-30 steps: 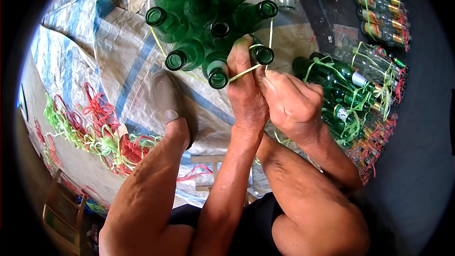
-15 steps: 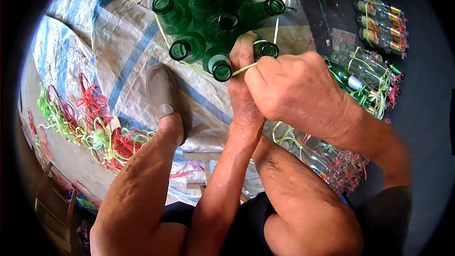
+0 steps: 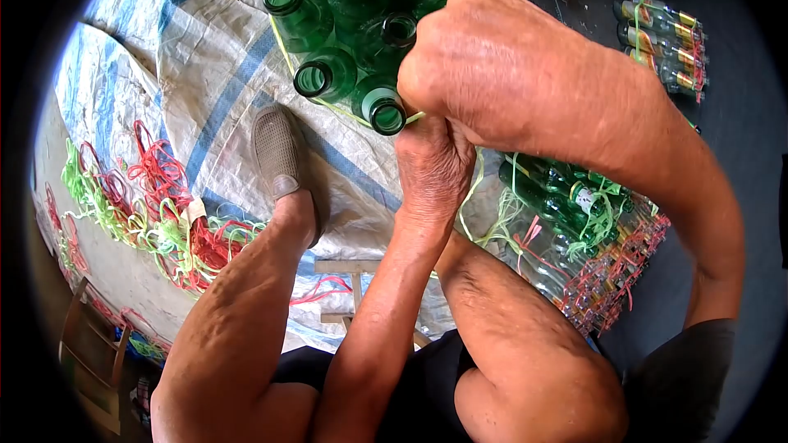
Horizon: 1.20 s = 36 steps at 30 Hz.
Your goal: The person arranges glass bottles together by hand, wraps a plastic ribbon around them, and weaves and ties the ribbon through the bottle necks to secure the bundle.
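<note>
A cluster of upright green glass bottles (image 3: 334, 70) stands before me, with yellow-green plastic string (image 3: 283, 47) running around its outside. The nearest bottle (image 3: 382, 104) has a pale neck label, and the string passes its neck into my hands. My right hand (image 3: 492, 57) is closed in a fist on the string, above the bottles' right side, covering several of them. Beneath it, beside the nearest bottle, is my left hand (image 3: 433, 156); its fingers are hidden behind the right hand.
Tangled red and green string (image 3: 164, 213) lies left on a white-and-blue woven sheet (image 3: 222, 107). Tied bottle bundles (image 3: 665, 41) lie at right, with more green bottles (image 3: 566, 197) near my right knee. A wooden chair frame (image 3: 90, 361) stands at lower left.
My right hand has moved up and forward over the right-hand bottles, hiding them and my left fingers. My left hand stays low beside the nearest bottle, which has shifted slightly.
</note>
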{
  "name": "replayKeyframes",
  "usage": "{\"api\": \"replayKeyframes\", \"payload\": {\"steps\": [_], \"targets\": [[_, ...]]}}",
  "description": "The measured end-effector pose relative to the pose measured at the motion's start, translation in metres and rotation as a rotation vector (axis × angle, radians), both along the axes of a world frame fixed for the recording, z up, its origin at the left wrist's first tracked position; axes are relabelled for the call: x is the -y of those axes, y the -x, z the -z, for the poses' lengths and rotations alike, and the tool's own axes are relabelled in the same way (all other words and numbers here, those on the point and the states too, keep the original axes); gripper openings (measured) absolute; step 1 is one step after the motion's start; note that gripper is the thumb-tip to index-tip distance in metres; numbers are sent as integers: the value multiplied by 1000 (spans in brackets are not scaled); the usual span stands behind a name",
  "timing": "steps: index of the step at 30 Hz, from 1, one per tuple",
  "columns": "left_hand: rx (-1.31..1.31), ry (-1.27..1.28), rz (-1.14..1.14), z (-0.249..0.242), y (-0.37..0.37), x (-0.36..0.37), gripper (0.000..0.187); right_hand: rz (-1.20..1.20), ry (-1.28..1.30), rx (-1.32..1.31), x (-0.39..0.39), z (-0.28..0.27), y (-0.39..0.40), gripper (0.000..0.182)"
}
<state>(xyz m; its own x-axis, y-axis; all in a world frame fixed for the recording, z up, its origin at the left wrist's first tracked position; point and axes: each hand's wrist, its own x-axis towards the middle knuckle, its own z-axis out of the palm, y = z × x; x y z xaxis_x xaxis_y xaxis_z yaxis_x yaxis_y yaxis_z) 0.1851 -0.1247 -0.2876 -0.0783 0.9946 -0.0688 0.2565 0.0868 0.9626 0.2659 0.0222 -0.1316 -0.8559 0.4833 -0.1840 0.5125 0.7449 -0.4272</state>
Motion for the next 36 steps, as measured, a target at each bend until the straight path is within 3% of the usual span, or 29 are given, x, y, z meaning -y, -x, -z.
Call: {"api": "replayKeyframes", "payload": {"steps": [3,4,7,8,9,13,19,24,27,31,36], "targets": [[25,-59,-58,-10,2,-9,28,74,92,-7,-9,11,-3,23],[88,4,56,-17,4,-12,30,94,72,-33,-10,11,-3,29],[104,-42,43,-23,5,-15,34,80,212,58,-19,9,-1,24],[104,-24,59,-23,6,-14,37,92,253,-18,-19,-3,-6,22],[117,-34,51,-24,6,-15,38,100,294,-93,-21,-17,-8,21],[175,-44,28,-26,6,-17,38,19,400,38,-33,-29,-7,22],[162,-97,25,-21,5,-16,36,82,320,-71,-24,-17,-11,27],[193,-106,1,-14,4,-17,36,161,601,-70,-38,-23,-10,27],[246,-40,-20,-20,2,-15,34,189,482,-90,-23,-17,-14,27],[201,-7,-1,-22,4,-16,39,232,508,-49,-26,-6,-17,24],[156,6,-21,-23,3,-14,41,66,204,-98,-27,-16,-19,21]]}}
